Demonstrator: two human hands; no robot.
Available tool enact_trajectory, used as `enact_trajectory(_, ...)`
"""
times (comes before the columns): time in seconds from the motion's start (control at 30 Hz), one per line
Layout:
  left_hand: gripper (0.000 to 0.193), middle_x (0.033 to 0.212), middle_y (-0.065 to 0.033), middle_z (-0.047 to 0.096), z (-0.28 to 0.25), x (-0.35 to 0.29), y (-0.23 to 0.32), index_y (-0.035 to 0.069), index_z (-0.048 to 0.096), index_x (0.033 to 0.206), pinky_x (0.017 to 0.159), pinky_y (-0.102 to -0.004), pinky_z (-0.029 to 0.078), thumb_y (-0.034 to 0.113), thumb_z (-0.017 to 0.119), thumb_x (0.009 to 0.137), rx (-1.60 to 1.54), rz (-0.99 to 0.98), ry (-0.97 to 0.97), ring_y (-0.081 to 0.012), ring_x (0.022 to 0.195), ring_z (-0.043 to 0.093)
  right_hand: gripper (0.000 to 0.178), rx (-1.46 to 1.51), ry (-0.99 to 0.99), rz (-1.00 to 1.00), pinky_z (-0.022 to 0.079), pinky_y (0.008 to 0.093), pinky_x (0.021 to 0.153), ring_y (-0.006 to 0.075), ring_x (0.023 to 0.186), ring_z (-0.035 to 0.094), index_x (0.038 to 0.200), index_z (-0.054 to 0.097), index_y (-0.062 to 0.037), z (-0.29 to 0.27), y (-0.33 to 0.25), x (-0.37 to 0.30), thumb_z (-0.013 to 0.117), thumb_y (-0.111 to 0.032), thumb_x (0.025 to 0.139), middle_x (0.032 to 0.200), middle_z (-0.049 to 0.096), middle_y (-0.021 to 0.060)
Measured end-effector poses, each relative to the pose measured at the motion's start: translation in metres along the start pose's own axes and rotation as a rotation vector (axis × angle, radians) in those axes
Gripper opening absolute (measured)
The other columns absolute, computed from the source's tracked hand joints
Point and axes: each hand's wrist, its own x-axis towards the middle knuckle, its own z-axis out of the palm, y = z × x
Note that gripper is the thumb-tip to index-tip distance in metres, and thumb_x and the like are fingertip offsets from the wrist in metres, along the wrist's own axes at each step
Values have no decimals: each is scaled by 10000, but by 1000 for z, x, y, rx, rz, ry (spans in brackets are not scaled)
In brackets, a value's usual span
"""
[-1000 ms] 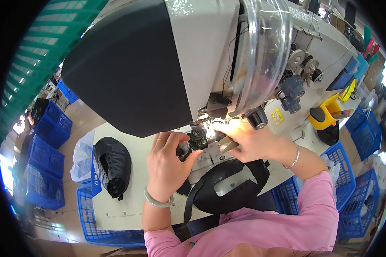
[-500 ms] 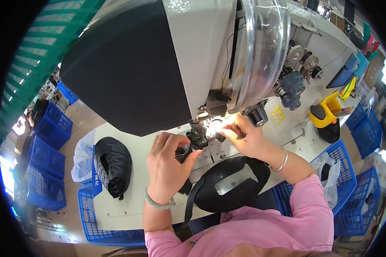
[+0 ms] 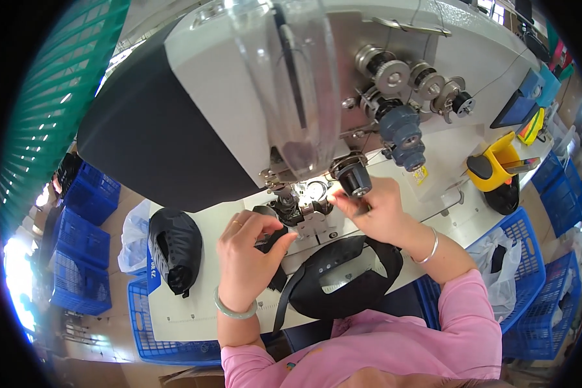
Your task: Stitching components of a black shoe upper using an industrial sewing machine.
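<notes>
My left hand (image 3: 249,253) is just left of the sewing machine's presser foot (image 3: 288,208), thumb and forefinger curved with a gap between their tips. Black fabric (image 3: 273,240) shows inside that curve and under the hand; I see no firm grip on it. To the right of the needle area, my right hand (image 3: 378,210) has its fingers pinched together, partly behind a black knob (image 3: 354,181). Something small and dark is at those fingers, too little of it showing to name. Nearer me lies a black shoe upper (image 3: 339,304) with an opening and a strap.
The machine head (image 3: 220,103) overhangs my hands. A black shoe (image 3: 176,249) is on the left of the table (image 3: 194,326). At the right are a yellow holder (image 3: 495,165) and a blue basket (image 3: 527,258) with plastic bags. More blue crates (image 3: 81,284) stand on the left floor.
My view has shifted, so the machine head sits further left. My left thumb and forefinger have drawn back slightly from the presser foot. My right hand stays pinched near the needle.
</notes>
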Motion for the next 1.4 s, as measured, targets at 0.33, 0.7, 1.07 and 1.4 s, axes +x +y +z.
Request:
enact_trajectory(0.33, 423, 971, -67, 640, 10, 16, -9, 61, 669, 1015, 693, -312, 429, 216, 866, 674, 54, 79, 132, -212, 915, 561, 152, -412, -52, -23, 464, 435, 558, 341, 630, 623, 762, 618, -84, -1, 35, 23, 692, -216, 744, 667, 620, 118)
enact_trajectory(0.7, 500, 1004, -178, 672, 4, 44, -6, 17, 659, 1091, 873, -445, 462, 264, 835, 694, 135, 105, -141, -394, 960, 600, 86, -41, -39, 226, 423, 339, 543, 253, 557, 532, 858, 634, -52, -16, 39, -14, 677, -121, 833, 672, 591, 87)
enact_trajectory(1.07, 563, 859, -118, 668, 5, 48, -4, -69, 646, 951, 733, -325, 493, 311, 900, 623, 25, 31, -91, -179, 781, 610, 53, 181, 80, 236, 308, 224, 499, 45, 545, 368, 877, 686, -14, -14, 43, -38, 702, -59, 855, 610, 457, -33)
enact_trajectory(1.4, 441, 871, -27, 621, 3, 44, -3, 1, 651, 1029, 689, -292, 447, 135, 851, 660, -77, -170, -145, -145, 722, 477, 55, 212, 71, 172, 282, 219, 480, 40, 530, 361, 899, 689, -30, -16, 36, -40, 703, -45, 848, 600, 475, -31)
